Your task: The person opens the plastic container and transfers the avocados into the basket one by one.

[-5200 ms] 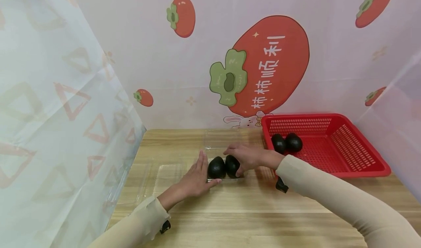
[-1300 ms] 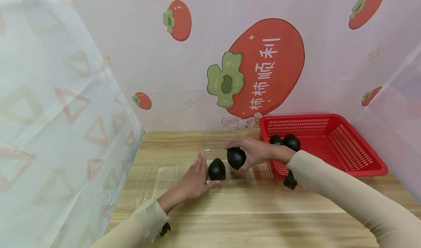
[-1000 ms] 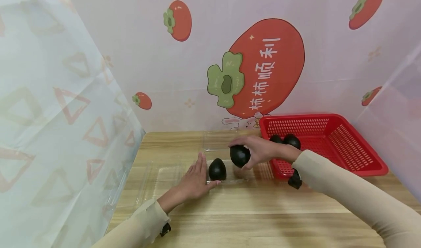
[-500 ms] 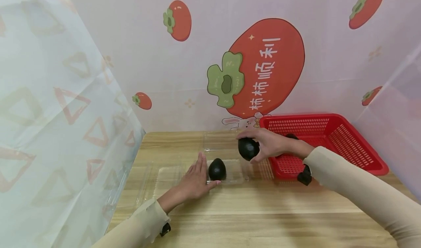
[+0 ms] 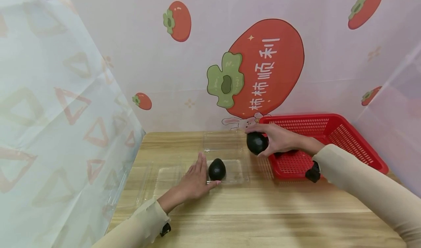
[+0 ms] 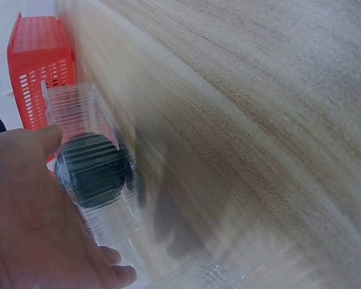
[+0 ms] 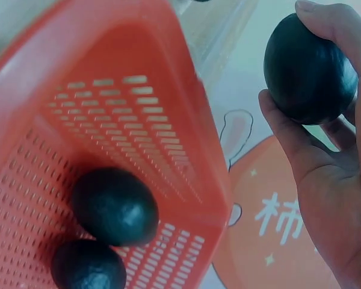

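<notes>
My right hand [image 5: 277, 138] grips a dark avocado [image 5: 256, 143] in the air by the left rim of the red basket [image 5: 296, 174]. In the right wrist view, thumb and fingers wrap this avocado [image 7: 310, 69]. A second avocado [image 5: 217, 169] sits in the left half of a clear plastic container [image 5: 237, 172] on the table. My left hand [image 5: 194, 180] lies along that container's left side, fingers straight and thumb at its near edge. Through the ribbed clear wall in the left wrist view, the seated avocado [image 6: 93, 171] shows.
Two avocados lie in the basket, the upper one [image 7: 114, 205] touching the lower one [image 7: 87, 268] in the right wrist view. The container's lid [image 5: 222, 141] is folded back behind it. Another clear container [image 5: 166, 176] stands left on the wooden table [image 5: 250, 218].
The right hand has lifted an avocado out of the container's right half and carried it up and right to the basket's edge. The left hand has stayed in place.
</notes>
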